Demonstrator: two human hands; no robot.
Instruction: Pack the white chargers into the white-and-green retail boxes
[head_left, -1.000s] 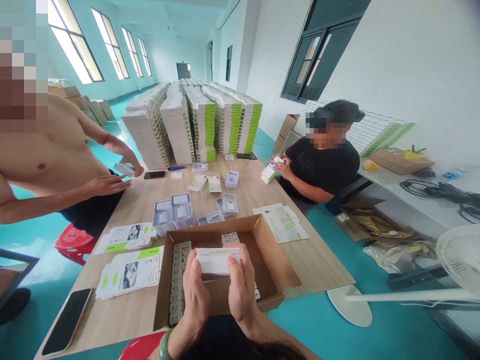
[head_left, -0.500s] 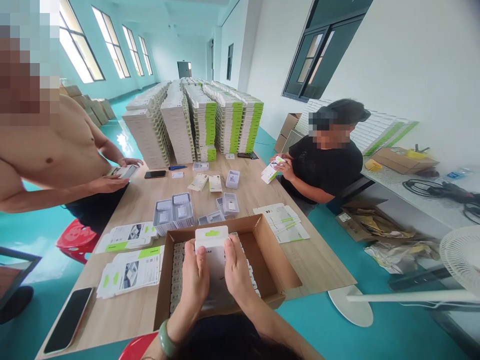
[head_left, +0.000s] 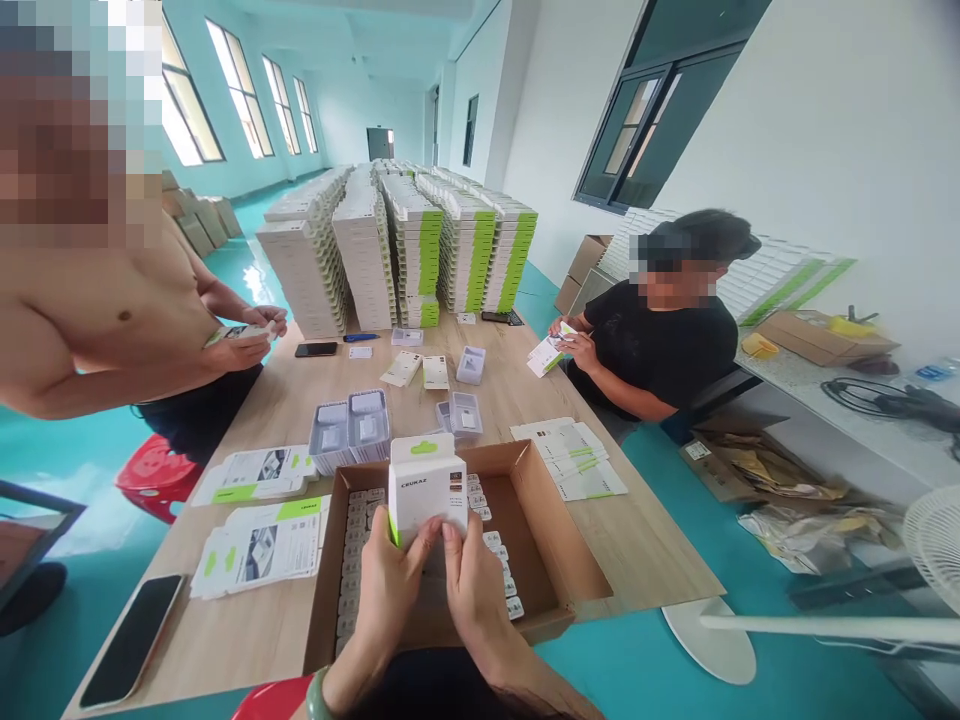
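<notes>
Between my hands is a white and green retail box (head_left: 429, 492) with a hang tab on top, held upright. My left hand (head_left: 394, 575) grips its lower left side, and my right hand (head_left: 472, 580) its lower right. Both thumbs press on the front near the bottom edge; the lower end is partly hidden. Below lies an open cardboard carton (head_left: 551, 545) with rows of small white items (head_left: 356, 550) inside. Flat printed box sleeves (head_left: 262, 545) lie to the left of the carton, more flat sleeves (head_left: 574, 460) to its right. Stacked plastic trays (head_left: 350, 430) stand just behind it.
A phone (head_left: 133, 640) lies at the near left corner. Tall stacks of white and green boxes (head_left: 397, 250) fill the far end. One person (head_left: 232, 350) stands at left, another (head_left: 637, 340) sits at right, each handling a box. A fan (head_left: 934, 545) stands at right.
My hands have slid down the box, from its upper sides to its lower end, uncovering the printed front. The person at left has raised the item in their hands.
</notes>
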